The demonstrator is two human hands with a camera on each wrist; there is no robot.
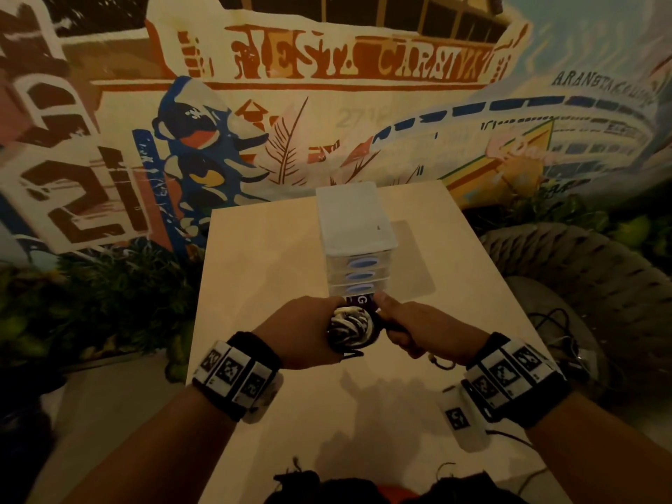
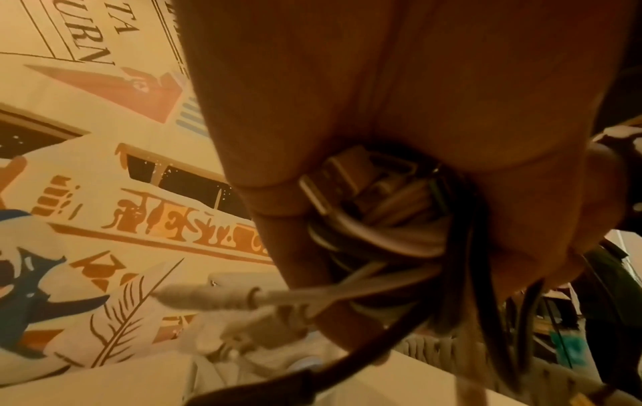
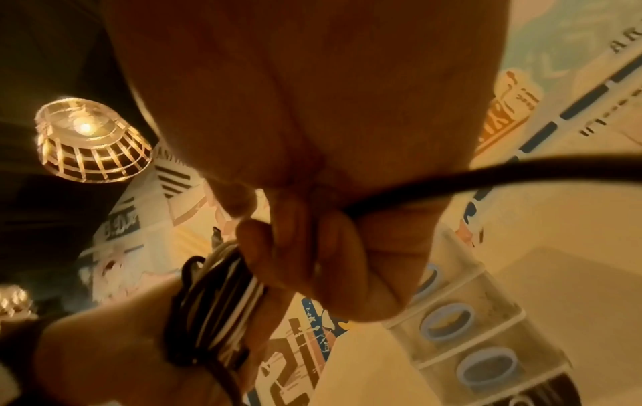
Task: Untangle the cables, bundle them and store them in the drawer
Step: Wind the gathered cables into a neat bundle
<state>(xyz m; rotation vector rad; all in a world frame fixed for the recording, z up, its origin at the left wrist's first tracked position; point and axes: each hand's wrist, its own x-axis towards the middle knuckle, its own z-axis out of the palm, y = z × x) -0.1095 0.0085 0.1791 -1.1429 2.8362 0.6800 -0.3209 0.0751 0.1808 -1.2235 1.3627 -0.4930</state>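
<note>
Setting reads as a decorated lounge or café-type interior: full-wall painted mural [image 1: 327, 103] (lettering, ship, feather motifs), woven wicker chair [image 1: 582, 285], leafy plants [image 1: 109, 285], caged pendant lamp [image 3: 92, 140], pale wooden table [image 1: 269, 271].

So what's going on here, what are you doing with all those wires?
A person is bundling cables over a small table. The left hand grips a coiled bundle of black and white cables, while the right hand holds a black cable, apparently winding it round. The little drawer unit stands just behind, drawers shut.
</note>
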